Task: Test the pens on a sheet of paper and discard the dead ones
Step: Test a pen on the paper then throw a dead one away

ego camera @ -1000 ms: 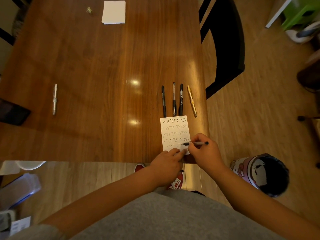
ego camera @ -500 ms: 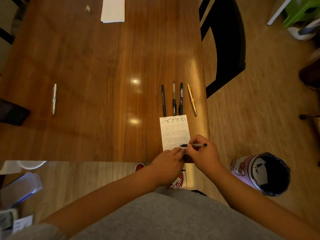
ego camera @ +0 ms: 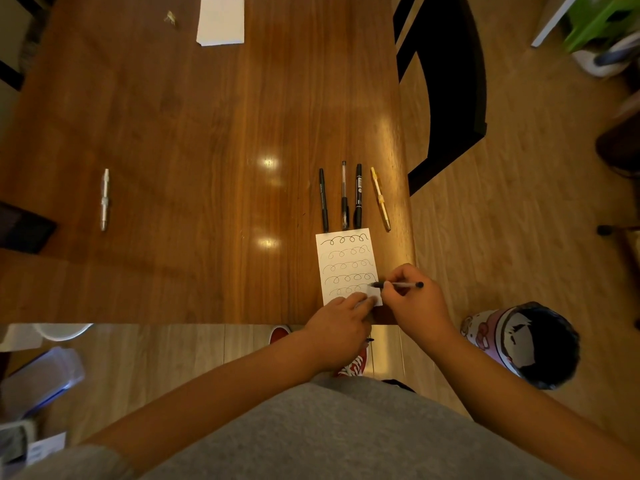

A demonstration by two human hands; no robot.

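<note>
Head view: the right hand (ego camera: 412,299) pinches a black pen (ego camera: 398,285), its tip at the right edge of the sheet of paper (ego camera: 346,261) (beside the lower looped rows). The left hand (ego camera: 337,327) presses straight fingers on the sheet's near corner. Four pens (ego camera: 358,195) lie just beyond the sheet; a bin (ego camera: 533,344) stands right of it
</note>
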